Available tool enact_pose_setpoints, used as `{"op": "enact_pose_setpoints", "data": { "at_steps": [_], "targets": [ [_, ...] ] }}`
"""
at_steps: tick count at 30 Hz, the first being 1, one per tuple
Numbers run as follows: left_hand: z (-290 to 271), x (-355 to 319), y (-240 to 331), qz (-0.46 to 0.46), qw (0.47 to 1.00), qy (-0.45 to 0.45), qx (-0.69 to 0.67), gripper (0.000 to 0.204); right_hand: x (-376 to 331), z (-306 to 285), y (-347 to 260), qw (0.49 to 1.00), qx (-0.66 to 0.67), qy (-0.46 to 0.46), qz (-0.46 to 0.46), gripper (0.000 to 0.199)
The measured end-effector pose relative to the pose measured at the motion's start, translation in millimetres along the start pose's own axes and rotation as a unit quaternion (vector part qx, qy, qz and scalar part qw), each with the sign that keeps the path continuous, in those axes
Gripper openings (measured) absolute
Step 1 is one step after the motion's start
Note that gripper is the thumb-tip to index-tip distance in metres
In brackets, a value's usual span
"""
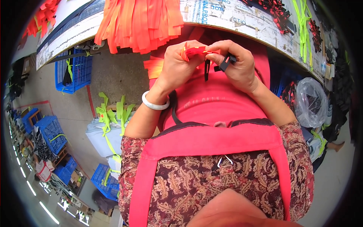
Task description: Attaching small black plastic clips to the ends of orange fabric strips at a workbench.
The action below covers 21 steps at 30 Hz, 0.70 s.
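Over my red apron (204,102), both hands are raised close together. My left hand (177,68) is closed round a bunch of orange fabric strips (194,52), whose other ends (154,68) hang out beside the wrist. My right hand (239,64) pinches with thumb and forefinger near the strips' end and holds black strap pieces (227,62) in its fingers. One narrow black piece (207,70) hangs down between the hands. Exactly how the black pieces meet the orange strips is hidden by the fingers.
A thick row of orange strips (140,24) drapes over the edge of the worktable (227,19) ahead. Yellow-green strips (302,34) and dark red-black bundles (274,11) lie at its right. Blue crates (75,70) and bundled pale cloth (100,138) stand at left. A clear plastic bag (311,102) is at right.
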State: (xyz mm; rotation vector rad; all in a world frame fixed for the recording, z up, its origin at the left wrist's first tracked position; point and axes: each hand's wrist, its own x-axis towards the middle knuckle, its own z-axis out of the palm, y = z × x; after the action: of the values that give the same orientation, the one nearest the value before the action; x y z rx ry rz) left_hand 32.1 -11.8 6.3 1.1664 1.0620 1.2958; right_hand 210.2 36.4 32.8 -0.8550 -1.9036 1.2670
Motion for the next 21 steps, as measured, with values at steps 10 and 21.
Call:
{"op": "enact_pose_setpoints", "data": {
  "at_steps": [10, 21],
  "targets": [
    [-1, -5, -8, 0.02, 1.0, -0.004, -0.02, 0.01, 0, 4, -1, 0.999, -0.007, -0.004, -0.043, 0.019],
    [0, -1, -10, 0.006, 0.999, -0.028, -0.038, 0.017, -1, 1, -2, 0.999, -0.031, -0.008, -0.019, 0.018]
  ]
}}
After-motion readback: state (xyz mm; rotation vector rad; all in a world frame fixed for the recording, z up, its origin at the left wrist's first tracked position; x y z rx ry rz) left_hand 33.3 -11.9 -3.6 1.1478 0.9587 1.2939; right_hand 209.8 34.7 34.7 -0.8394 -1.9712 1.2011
